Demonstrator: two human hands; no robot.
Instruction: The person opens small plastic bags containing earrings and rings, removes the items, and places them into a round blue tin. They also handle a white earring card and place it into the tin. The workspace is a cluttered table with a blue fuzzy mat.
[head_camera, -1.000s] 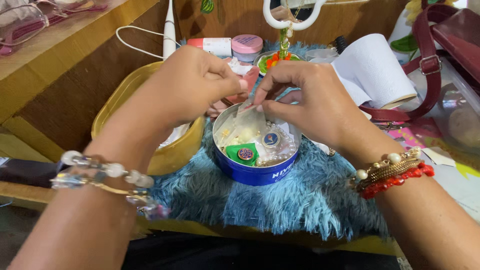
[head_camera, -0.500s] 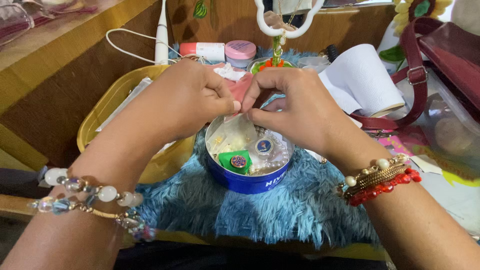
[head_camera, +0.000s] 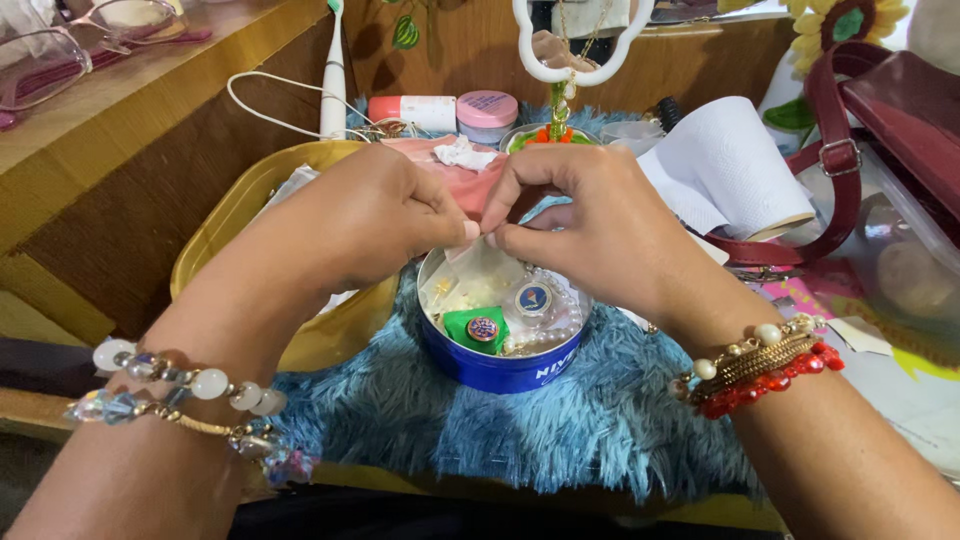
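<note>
Two hands meet over one blue tin (head_camera: 497, 362): the left hand (head_camera: 365, 215) and right hand (head_camera: 590, 225) each pinch the top edge of one small clear bag (head_camera: 478, 270) (fingertips touching). The bag hangs lengthwise down into the tin, beside one green packet (head_camera: 476, 327) and pearls (head_camera: 548, 333).

Shaggy blue mat (head_camera: 600, 420), blue round tin (head_camera: 497, 365), yellow tub (head_camera: 225, 225), paper roll (head_camera: 735, 160)

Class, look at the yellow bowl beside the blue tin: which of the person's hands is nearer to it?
Left. The left hand hangs directly over the yellow bowl at its inner edge. The right hand is over the blue tin, farther away.
</note>
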